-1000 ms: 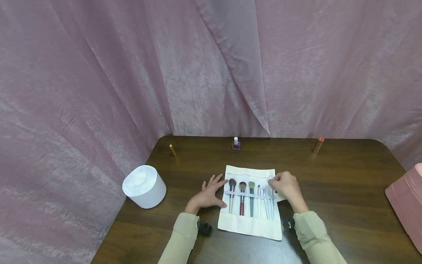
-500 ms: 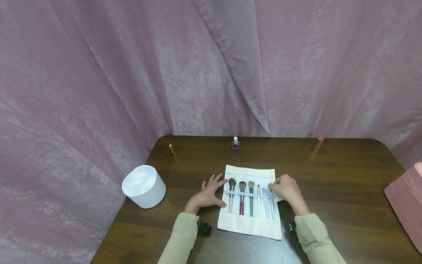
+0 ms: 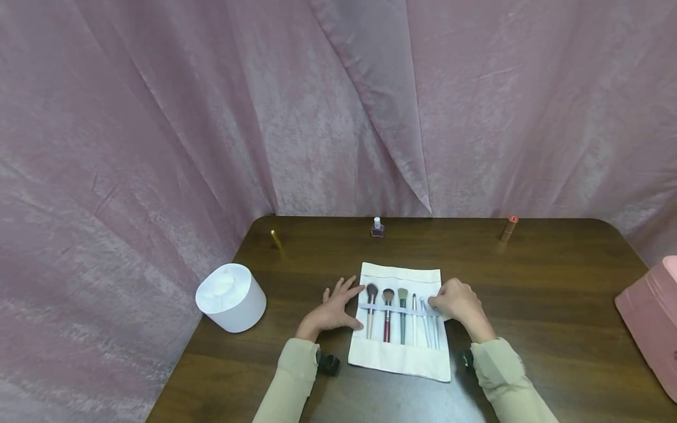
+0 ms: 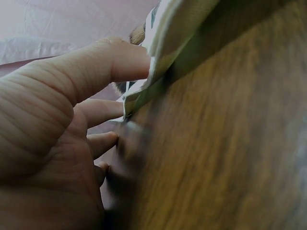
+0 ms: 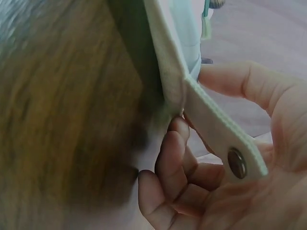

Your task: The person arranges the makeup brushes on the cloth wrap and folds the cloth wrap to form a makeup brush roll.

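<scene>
A cream fabric makeup brush roll (image 3: 399, 358) lies unrolled on the table, with a pale elastic band across several brushes. Among these are a dark fluffy brush (image 3: 372, 292), a red-handled brush (image 3: 388, 320) and a green brush (image 3: 403, 317); slim pale tools stand towards the right. My left hand (image 3: 333, 311) rests at the roll's left edge, fingers straight and spread, thumb on the fabric. At the opposite edge my right hand (image 3: 459, 305) pinches the roll, its thumb on the inner face and curled fingers at the rim. A snap strap (image 5: 220, 129) hangs across that palm.
A white round container (image 3: 233, 299) stands on the left. Along the back are a gold tube (image 3: 277, 239), a nail polish bottle (image 3: 378, 228) and a brown-and-red lipstick tube (image 3: 509, 229). A pink container (image 3: 653, 323) sits at the right edge; a pink curtain (image 3: 338, 117) hangs behind.
My right fingertips have slid a little nearer along the roll's right edge, and the slim pale brush end that showed above them is hidden now. The left hand has stayed in place.
</scene>
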Available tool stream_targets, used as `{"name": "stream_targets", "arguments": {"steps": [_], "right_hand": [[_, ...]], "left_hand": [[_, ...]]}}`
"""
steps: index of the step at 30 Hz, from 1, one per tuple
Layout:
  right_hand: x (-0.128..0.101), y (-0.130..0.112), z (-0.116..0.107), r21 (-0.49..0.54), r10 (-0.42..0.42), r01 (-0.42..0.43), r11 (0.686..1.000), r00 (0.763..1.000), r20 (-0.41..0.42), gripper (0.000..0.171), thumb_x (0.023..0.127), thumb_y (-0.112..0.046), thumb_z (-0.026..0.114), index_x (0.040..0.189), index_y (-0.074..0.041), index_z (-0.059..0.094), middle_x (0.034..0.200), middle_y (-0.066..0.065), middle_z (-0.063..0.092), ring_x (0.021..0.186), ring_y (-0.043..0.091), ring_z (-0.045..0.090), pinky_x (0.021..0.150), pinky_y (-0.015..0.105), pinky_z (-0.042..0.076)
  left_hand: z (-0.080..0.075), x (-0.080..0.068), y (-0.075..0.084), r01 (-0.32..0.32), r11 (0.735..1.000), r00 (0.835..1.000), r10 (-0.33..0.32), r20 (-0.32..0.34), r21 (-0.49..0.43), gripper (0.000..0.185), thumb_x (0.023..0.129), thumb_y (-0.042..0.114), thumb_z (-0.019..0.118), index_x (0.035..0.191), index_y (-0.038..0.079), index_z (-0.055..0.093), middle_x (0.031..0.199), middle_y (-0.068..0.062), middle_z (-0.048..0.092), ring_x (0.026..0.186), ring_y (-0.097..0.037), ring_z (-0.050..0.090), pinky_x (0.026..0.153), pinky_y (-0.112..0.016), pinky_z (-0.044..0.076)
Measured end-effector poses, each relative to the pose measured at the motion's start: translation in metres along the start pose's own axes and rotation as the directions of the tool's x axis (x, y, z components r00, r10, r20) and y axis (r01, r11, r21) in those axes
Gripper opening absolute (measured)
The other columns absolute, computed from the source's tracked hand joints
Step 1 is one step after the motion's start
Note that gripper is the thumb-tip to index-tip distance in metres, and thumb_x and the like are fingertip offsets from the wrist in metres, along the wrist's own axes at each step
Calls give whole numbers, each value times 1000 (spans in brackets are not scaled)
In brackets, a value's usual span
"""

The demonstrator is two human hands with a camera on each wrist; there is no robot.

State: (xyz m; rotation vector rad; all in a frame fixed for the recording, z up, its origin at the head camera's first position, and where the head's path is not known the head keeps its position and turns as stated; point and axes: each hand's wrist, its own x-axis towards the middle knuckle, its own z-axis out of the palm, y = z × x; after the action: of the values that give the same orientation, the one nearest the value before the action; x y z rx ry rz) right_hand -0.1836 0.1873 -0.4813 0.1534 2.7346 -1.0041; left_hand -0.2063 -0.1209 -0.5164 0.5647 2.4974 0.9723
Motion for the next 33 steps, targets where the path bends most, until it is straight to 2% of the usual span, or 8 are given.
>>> {"name": "stream_targets", "arguments": {"steps": [7, 12, 16, 19, 22, 25, 29, 33], "right_hand": [[-2, 1, -1, -19, 2, -1, 1000, 1000, 15, 26, 87, -18, 73, 67, -4, 67, 62, 5, 55, 59, 21, 51, 55, 33, 37], [-6, -5, -6, -33, -35, 36, 999, 999, 12, 27, 90, -23, 71, 72, -3, 69, 64, 4, 56, 60, 21, 51, 54, 33, 37], [-11, -12, -11, -54, -97, 96, 994, 995, -24, 27, 92, -24, 69, 89, 3, 72, 79, 9, 64, 69, 24, 56, 59, 39, 44], [-19, -18, -13, -68, -166, 162, 984, 984, -63, 30, 92, -20, 67, 104, 8, 69, 93, 17, 67, 78, 28, 58, 68, 46, 48], [-33, -27, -14, -83, -239, 232, 969, 967, -83, 34, 92, -17, 67, 111, 10, 66, 104, 24, 65, 87, 32, 60, 76, 52, 50], [-46, -38, -14, -98, -278, 269, 958, 956, -94, 36, 91, -18, 68, 114, 10, 64, 112, 29, 62, 96, 39, 61, 81, 57, 49], [-63, -50, -10, -132, -309, 294, 947, 945, -111, 37, 90, -19, 70, 115, 8, 65, 110, 27, 61, 100, 42, 60, 79, 58, 50], [-79, -62, -3, -157, -351, 337, 928, 934, -73, 35, 89, -20, 73, 114, 4, 67, 105, 21, 63, 93, 35, 62, 74, 53, 53]], "left_hand": [[2, -1, 0, 0, 1000, 1000, 0, 5, 2, 88, 81, 21, 85, 156, 14, 40, 168, -10, 14, 154, -35, -2, 117, -62, -6], [-2, 0, 2, 1, 1000, 1000, -1, -6, -18, 85, 81, 21, 84, 155, 11, 42, 167, -12, 18, 154, -36, 1, 117, -64, -3], [-8, 1, 8, 12, 1000, 1000, -12, -12, -5, 78, 85, 23, 79, 153, 8, 43, 165, -14, 24, 154, -37, 7, 117, -64, 3], [-14, 1, 15, 23, 1000, 1000, -23, -19, 2, 76, 88, 23, 76, 154, 5, 42, 163, -16, 27, 152, -36, 18, 118, -59, 16], [-21, 0, 25, 1, 1000, 999, 0, -47, 4, 74, 90, 21, 74, 153, 2, 41, 161, -19, 30, 148, -36, 28, 116, -55, 28], [-29, 1, 37, -38, 999, 996, 38, -84, 2, 72, 92, 19, 73, 153, 0, 40, 159, -20, 34, 146, -35, 33, 115, -52, 31], [-37, 8, 50, -89, 996, 990, 87, -112, -12, 65, 96, 19, 69, 152, 3, 42, 156, -16, 41, 145, -33, 36, 114, -51, 33], [-41, 19, 56, -134, 990, 986, 130, -103, -32, 57, 101, 24, 62, 151, 5, 45, 154, -14, 44, 143, -34, 39, 112, -52, 36]]}}
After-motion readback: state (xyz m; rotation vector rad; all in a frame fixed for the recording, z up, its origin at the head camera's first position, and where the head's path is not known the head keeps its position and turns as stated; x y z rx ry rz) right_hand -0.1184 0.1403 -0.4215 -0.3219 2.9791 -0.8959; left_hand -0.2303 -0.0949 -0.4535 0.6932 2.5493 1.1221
